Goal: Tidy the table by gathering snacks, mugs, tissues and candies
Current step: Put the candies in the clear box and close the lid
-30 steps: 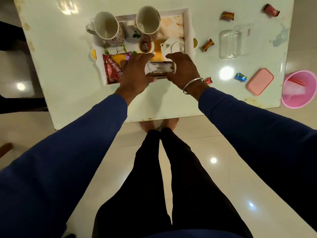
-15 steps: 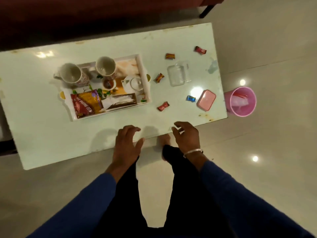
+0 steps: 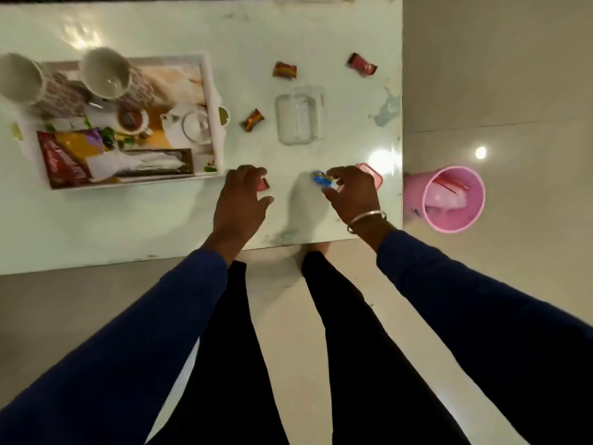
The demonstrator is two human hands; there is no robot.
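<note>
On the glossy pale table point(image 3: 160, 220), just right of the tray point(image 3: 210, 101), the left hand point(image 3: 239, 200) curls over a red candy point(image 3: 263, 184), contact unclear, while the right hand point(image 3: 353, 194) pinches the blue candy point(image 3: 322, 178), light, crinkly, slippery, best nipped by its twisted ends.

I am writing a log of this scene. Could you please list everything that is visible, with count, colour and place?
table: 1, pale green-white, centre
tray: 1, white, table left
mugs: 2, white, tray far side
snack packet: 1, red-yellow, in tray
tissues: 1 box, in tray
candies: 5, mostly red, one blue, table right
clear container: 1, table right
pink lid: 1, behind right hand
pink bin: 1, floor
left hand: over red candy
right hand: pinches blue candy
</note>
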